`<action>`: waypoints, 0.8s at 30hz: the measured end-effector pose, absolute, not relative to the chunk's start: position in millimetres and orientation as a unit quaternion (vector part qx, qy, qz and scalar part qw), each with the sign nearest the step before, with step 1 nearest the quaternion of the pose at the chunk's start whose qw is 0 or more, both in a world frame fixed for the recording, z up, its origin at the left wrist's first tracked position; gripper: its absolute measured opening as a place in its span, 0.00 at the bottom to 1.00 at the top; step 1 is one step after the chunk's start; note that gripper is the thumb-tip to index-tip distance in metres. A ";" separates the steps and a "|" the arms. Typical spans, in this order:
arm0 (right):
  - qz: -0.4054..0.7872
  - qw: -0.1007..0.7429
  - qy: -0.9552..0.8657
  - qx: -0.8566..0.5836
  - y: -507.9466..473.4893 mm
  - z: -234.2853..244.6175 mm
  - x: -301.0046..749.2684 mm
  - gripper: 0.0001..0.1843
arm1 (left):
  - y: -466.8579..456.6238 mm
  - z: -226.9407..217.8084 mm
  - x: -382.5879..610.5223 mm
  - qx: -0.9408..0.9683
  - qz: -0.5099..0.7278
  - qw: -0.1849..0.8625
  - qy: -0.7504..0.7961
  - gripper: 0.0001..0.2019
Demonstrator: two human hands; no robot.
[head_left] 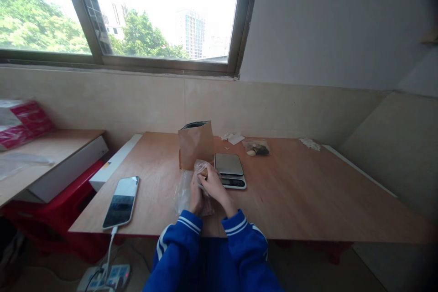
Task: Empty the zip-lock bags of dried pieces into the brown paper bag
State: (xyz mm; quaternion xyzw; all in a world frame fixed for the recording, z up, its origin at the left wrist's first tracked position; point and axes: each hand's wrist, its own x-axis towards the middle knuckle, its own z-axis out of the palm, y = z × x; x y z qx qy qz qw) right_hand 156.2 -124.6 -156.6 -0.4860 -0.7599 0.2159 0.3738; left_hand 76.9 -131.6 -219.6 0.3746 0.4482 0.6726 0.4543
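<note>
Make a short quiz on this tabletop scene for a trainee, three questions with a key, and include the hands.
1. The left hand and right hand grip a clear plastic bag. Which hand is nearer the digital kitchen scale?
2. True or false: the brown paper bag stands upright on the wooden table.
3. What runs from the bottom end of the smartphone?

Key: 1. The right hand. 2. True. 3. A white cable.
</note>
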 end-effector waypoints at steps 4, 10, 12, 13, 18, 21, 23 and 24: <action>0.204 0.387 -0.764 -0.474 -126.1 -163.8 157.6 0.15 | -128.7 -225.4 79.4 0.338 0.709 0.437 0.438 0.17; 0.199 0.356 -0.774 -0.483 -129.8 -162.3 159.4 0.14 | -137.2 -211.3 81.6 0.382 0.708 0.437 0.401 0.20; 0.217 0.372 -0.767 -0.476 -129.1 -160.8 157.4 0.15 | -139.7 -206.4 81.2 0.390 0.696 0.442 0.410 0.19; 0.222 0.384 -0.760 -0.476 -128.4 -160.4 156.0 0.15 | -140.1 -205.5 80.9 0.389 0.691 0.447 0.414 0.18; 0.217 0.455 -0.717 -0.482 -127.1 -158.1 151.0 0.13 | -135.0 -214.2 79.3 0.341 0.701 0.446 0.439 0.20; 0.238 0.469 -0.718 -0.456 -130.3 -150.6 155.5 0.13 | -132.2 -219.1 77.9 0.325 0.700 0.435 0.463 0.21; 0.253 0.468 -0.727 -0.434 -133.3 -143.8 160.6 0.14 | -132.1 -218.7 77.4 0.320 0.694 0.440 0.472 0.22; 0.257 0.470 -0.727 -0.429 -134.5 -140.6 163.0 0.14 | -132.5 -217.4 77.5 0.316 0.691 0.446 0.474 0.23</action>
